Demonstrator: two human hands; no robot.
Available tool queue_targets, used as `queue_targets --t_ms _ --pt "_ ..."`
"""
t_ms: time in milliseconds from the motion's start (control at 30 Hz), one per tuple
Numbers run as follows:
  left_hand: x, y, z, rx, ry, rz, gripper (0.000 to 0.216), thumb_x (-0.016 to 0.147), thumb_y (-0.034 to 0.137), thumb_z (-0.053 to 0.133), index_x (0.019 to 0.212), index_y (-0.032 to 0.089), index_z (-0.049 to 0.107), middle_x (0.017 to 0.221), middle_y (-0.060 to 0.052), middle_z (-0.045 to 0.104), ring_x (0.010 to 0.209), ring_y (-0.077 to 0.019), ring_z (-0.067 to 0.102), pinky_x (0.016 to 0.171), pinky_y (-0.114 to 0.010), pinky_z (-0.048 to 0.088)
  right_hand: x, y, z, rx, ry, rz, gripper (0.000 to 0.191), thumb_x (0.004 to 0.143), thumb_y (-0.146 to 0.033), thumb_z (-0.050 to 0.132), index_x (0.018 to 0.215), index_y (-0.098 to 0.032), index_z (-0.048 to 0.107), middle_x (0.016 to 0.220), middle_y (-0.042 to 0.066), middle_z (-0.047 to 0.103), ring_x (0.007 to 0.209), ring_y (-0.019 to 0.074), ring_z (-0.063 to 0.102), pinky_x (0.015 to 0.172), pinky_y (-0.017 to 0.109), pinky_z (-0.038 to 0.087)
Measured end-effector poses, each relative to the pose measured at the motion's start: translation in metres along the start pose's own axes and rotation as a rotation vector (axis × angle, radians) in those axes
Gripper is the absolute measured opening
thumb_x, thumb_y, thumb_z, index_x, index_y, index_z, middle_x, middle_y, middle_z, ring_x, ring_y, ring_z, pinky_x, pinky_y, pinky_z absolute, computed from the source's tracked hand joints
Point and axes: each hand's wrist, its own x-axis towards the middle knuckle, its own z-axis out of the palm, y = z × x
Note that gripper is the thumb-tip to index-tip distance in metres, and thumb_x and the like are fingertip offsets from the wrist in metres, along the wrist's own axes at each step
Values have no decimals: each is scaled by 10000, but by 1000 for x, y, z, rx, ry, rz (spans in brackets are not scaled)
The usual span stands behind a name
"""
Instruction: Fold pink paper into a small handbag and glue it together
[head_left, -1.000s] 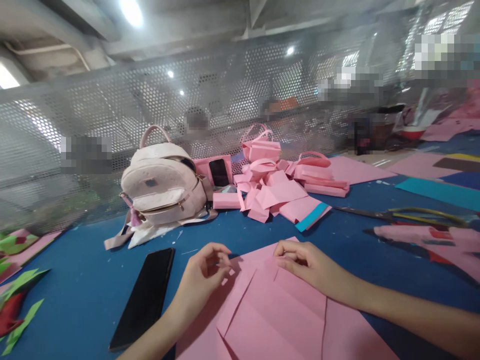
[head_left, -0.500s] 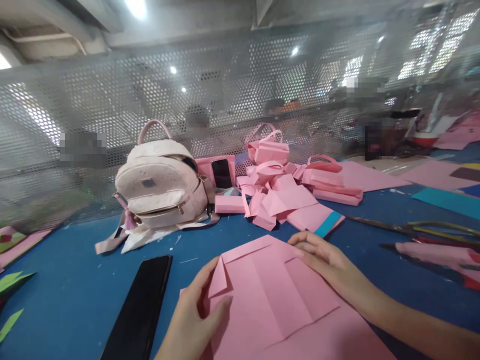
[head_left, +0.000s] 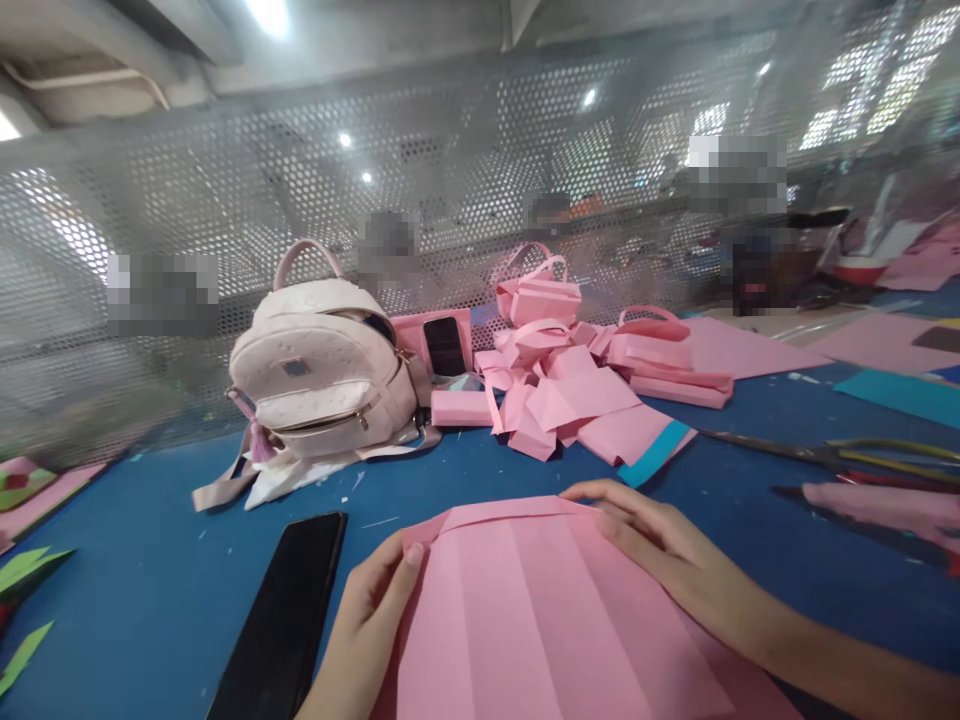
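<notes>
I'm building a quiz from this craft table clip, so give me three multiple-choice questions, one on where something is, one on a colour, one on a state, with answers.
1. Where does the black phone nearest the hands lie?
A. Left of the pink paper sheet
B. On the backpack
C. Under the scissors

2. What colour is the table top?
A. Green
B. Blue
C. White

3. How are the hands placed?
A. Both raised in the air
B. Both flat on the sheet's top corners
C. One holding the scissors

Answers: 1 A, the phone lies beside the left hand. 2 B, blue shows all round the paper. 3 B, left hand and right hand press the folded top edge.
</notes>
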Motion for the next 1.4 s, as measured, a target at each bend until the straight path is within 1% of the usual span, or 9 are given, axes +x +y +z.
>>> queue_targets --t_ms 133,367,567,733,867,1000,1167,1300,1400 --pt "-2 3 5 -161 90 -73 474 806 584 648 1055 191 740 983 -52 740 960 -252 655 878 -299 503 1 -3 -2 37 65 -51 391 954 -570 416 1049 -259 632 1106 35 668 1098 261 583 949 325 437" --pt "-6 9 10 -346 110 -102 301 785 472 735 767 176 681 684 29 622 664 -126 564 673 -201 455 7 0 -4 60 102 14 448 890 -634 459 961 -228 633 955 48 672 953 288 616 774 337 489" --pt "-6 9 11 -423 27 -144 328 808 489 709 899 174 703 692 21 608 653 -124 549 625 -194 424 7 -1 -4 183 172 54 440 827 -628 554 940 -214 655 853 32 654 825 248 605 721 314 482" --pt "-7 11 12 -477 1 -184 336 820 487 696 952 179 692 714 20 602 632 -121 543 576 -190 425 6 0 -3 280 157 107 415 825 -600 582 992 -226 647 796 7 620 736 203 578 625 271 451" --pt "-6 7 10 -386 41 -79 290 817 452 715 864 167 690 708 17 608 668 -120 561 609 -181 436 8 -1 -4 247 189 89 415 821 -600 584 968 -218 656 844 22 645 784 219 598 650 276 463" --pt "-6 9 10 -306 64 -30 348 788 455 741 1023 204 685 827 -11 690 785 -169 639 651 -199 475 10 -3 -5 162 218 50 426 814 -608 578 943 -211 664 836 33 649 796 234 598 670 289 473" --pt "-8 16 10 -167 101 -2 375 747 460 768 1003 191 718 861 -36 753 777 -185 678 655 -200 502 7 -5 -5 104 107 -50 391 876 -582 537 897 -212 660 871 32 653 795 210 605 670 268 475" --pt "-8 12 7 -52 146 87 289 757 413 756 946 195 774 968 -62 775 897 -237 706 777 -251 547 1 -4 -3 45 49 -66 366 916 -564 496 994 -240 649 874 16 651 716 184 595 614 268 457" --pt "-8 8 3 42 83 181 210 808 321 695 964 223 797 1035 -67 771 988 -257 702 867 -290 551 -2 -3 -2 21 -7 -126 307 934 -513 504 1017 -257 651 991 21 675 869 217 634 752 303 486"
